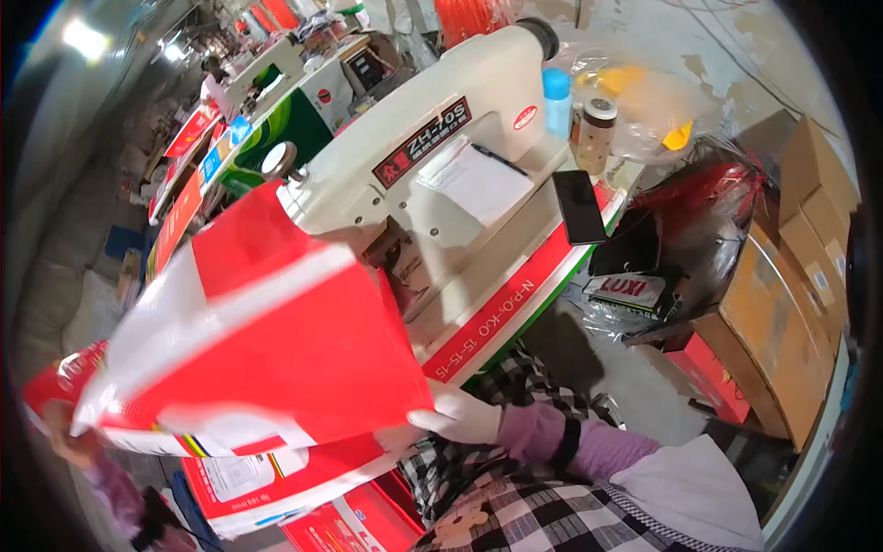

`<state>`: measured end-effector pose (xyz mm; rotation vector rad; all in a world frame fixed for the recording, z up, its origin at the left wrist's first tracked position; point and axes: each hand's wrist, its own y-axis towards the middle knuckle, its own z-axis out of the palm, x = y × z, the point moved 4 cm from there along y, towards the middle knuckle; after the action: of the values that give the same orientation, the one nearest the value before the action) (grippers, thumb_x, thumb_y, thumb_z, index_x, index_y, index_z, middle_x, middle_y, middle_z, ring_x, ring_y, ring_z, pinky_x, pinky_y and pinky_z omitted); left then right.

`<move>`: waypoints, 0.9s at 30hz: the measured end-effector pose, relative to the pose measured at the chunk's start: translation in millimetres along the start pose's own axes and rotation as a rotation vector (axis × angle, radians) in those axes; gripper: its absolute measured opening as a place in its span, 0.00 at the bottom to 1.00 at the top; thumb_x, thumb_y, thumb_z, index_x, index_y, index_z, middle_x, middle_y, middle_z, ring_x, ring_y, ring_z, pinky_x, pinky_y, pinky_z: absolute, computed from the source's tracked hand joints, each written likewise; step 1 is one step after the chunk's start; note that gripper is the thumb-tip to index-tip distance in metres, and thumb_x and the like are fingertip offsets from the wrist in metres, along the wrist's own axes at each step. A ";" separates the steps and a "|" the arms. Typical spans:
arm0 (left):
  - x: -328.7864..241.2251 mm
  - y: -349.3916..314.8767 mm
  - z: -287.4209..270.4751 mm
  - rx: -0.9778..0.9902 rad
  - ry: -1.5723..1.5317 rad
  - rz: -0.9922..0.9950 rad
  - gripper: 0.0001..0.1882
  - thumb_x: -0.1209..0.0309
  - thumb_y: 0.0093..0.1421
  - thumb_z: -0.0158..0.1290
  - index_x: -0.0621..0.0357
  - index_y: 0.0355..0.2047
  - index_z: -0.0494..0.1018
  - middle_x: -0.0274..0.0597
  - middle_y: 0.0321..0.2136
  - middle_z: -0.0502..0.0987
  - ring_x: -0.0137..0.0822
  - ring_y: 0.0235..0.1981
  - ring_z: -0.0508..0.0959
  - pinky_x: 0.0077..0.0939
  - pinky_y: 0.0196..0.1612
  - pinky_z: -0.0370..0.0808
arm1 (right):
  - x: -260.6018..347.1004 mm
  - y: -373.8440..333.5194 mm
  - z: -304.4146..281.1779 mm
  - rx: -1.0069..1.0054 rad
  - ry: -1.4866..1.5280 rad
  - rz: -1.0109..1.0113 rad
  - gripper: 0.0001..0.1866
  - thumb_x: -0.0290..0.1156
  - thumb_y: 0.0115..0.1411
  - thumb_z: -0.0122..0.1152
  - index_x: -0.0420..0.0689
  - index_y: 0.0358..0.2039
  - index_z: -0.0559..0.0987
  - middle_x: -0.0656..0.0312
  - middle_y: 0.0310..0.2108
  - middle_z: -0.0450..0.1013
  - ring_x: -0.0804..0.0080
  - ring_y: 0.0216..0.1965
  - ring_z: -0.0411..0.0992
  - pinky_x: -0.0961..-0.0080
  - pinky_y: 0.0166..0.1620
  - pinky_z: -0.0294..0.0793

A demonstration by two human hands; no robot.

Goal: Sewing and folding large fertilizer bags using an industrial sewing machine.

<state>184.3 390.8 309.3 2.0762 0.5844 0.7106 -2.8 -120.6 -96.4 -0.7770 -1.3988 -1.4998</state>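
A glossy red-and-white plastic sack (294, 363) spans two hands beside a cream sewing machine (345, 152).
The white-gloved right hand (463, 416) pinches its lower right corner — the left hand (70, 443) closes on its left edge.

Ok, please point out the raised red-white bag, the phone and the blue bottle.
Red-white bag (294, 359), head view, on its red panel.
Phone (579, 207), head view, on its dark face.
Blue bottle (557, 107), head view, on its body.
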 end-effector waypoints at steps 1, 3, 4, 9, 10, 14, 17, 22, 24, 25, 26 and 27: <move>26.1 -69.2 -20.5 0.203 -0.011 -0.212 0.17 0.65 0.61 0.45 0.63 0.44 0.75 0.48 0.41 0.78 0.42 0.45 0.76 0.36 0.52 0.70 | -11.9 -13.6 7.0 0.034 -0.139 0.029 0.19 0.38 0.65 0.46 0.39 0.50 0.73 0.50 0.54 0.67 0.55 0.55 0.65 0.62 0.59 0.60; 17.8 -181.7 -3.8 0.923 0.681 -0.710 0.15 0.74 0.55 0.44 0.61 0.40 0.77 0.49 0.40 0.76 0.38 0.43 0.75 0.30 0.45 0.71 | -18.4 -23.1 15.5 0.209 -0.324 0.010 0.19 0.39 0.65 0.46 0.40 0.49 0.73 0.48 0.51 0.69 0.53 0.52 0.67 0.63 0.56 0.64; -23.3 -189.8 17.5 0.956 0.380 -0.805 0.17 0.77 0.51 0.43 0.62 0.40 0.77 0.50 0.40 0.76 0.37 0.44 0.75 0.30 0.45 0.71 | -31.7 -31.1 17.9 0.318 -0.400 0.030 0.19 0.40 0.65 0.47 0.40 0.49 0.74 0.48 0.50 0.70 0.52 0.52 0.67 0.63 0.56 0.65; -385.5 -38.5 188.7 0.526 -0.413 -0.128 0.16 0.73 0.49 0.50 0.61 0.40 0.74 0.41 0.37 0.75 0.37 0.42 0.75 0.36 0.44 0.74 | -73.8 -65.5 29.3 0.535 -0.531 0.151 0.16 0.38 0.63 0.50 0.40 0.44 0.75 0.49 0.43 0.73 0.53 0.48 0.70 0.68 0.51 0.70; -429.0 -32.6 227.6 0.551 -0.690 -0.081 0.19 0.75 0.48 0.52 0.59 0.43 0.73 0.42 0.39 0.75 0.40 0.45 0.74 0.38 0.48 0.73 | -57.9 -62.5 22.0 0.516 -0.394 0.458 0.13 0.30 0.60 0.51 0.41 0.44 0.75 0.52 0.44 0.73 0.57 0.47 0.72 0.70 0.50 0.70; -507.9 -58.8 387.9 0.695 -1.158 -0.168 0.24 0.77 0.51 0.51 0.59 0.51 0.68 0.46 0.49 0.72 0.43 0.52 0.70 0.39 0.56 0.67 | -19.9 -55.1 18.0 0.566 -0.724 0.087 0.15 0.30 0.58 0.54 0.43 0.46 0.74 0.55 0.44 0.73 0.57 0.45 0.72 0.68 0.51 0.71; -387.5 -191.2 512.0 0.680 -0.565 -0.649 0.22 0.74 0.60 0.43 0.63 0.55 0.64 0.47 0.54 0.67 0.42 0.56 0.67 0.34 0.59 0.64 | -28.4 -63.2 -1.7 0.424 -0.597 0.341 0.12 0.36 0.59 0.55 0.40 0.31 0.79 0.51 0.34 0.74 0.56 0.40 0.73 0.67 0.43 0.72; -350.0 -215.1 477.2 0.314 -1.089 -1.201 0.20 0.67 0.68 0.39 0.64 0.57 0.64 0.46 0.57 0.66 0.43 0.58 0.66 0.31 0.62 0.61 | -5.3 -65.2 -36.8 0.110 -0.431 0.345 0.16 0.36 0.59 0.58 0.37 0.21 0.78 0.52 0.27 0.74 0.59 0.36 0.74 0.68 0.40 0.73; -373.6 -163.4 454.0 0.554 -0.719 -0.731 0.22 0.64 0.64 0.45 0.58 0.57 0.65 0.53 0.60 0.62 0.46 0.63 0.60 0.34 0.63 0.59 | 9.7 -54.7 -25.5 0.159 -0.465 0.264 0.16 0.36 0.58 0.58 0.37 0.19 0.77 0.52 0.26 0.74 0.60 0.35 0.73 0.68 0.39 0.73; -383.3 -171.8 454.1 0.649 -0.583 -0.605 0.23 0.63 0.63 0.47 0.54 0.58 0.65 0.55 0.61 0.61 0.48 0.64 0.59 0.34 0.63 0.59 | 15.1 -51.7 -17.5 0.201 -0.479 0.229 0.16 0.35 0.58 0.58 0.37 0.18 0.77 0.53 0.26 0.74 0.60 0.35 0.73 0.68 0.39 0.73; -385.1 -184.8 458.0 0.613 -0.615 -0.719 0.23 0.63 0.62 0.48 0.51 0.58 0.65 0.54 0.62 0.59 0.51 0.64 0.58 0.37 0.63 0.58 | 21.7 -45.6 -9.9 0.183 -0.480 0.158 0.17 0.34 0.58 0.58 0.38 0.16 0.75 0.54 0.23 0.73 0.61 0.34 0.73 0.68 0.37 0.73; -385.2 -197.2 468.7 0.567 -0.652 -0.827 0.24 0.62 0.61 0.49 0.48 0.58 0.65 0.53 0.63 0.57 0.54 0.64 0.57 0.41 0.63 0.58 | 26.5 -41.3 -6.1 0.201 -0.479 0.161 0.16 0.34 0.58 0.58 0.38 0.16 0.75 0.54 0.23 0.73 0.61 0.34 0.73 0.68 0.37 0.73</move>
<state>186.7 -10.5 -186.6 2.0975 1.2203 -0.6512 -49.9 -134.3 -90.1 -1.1396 -1.7571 -1.0664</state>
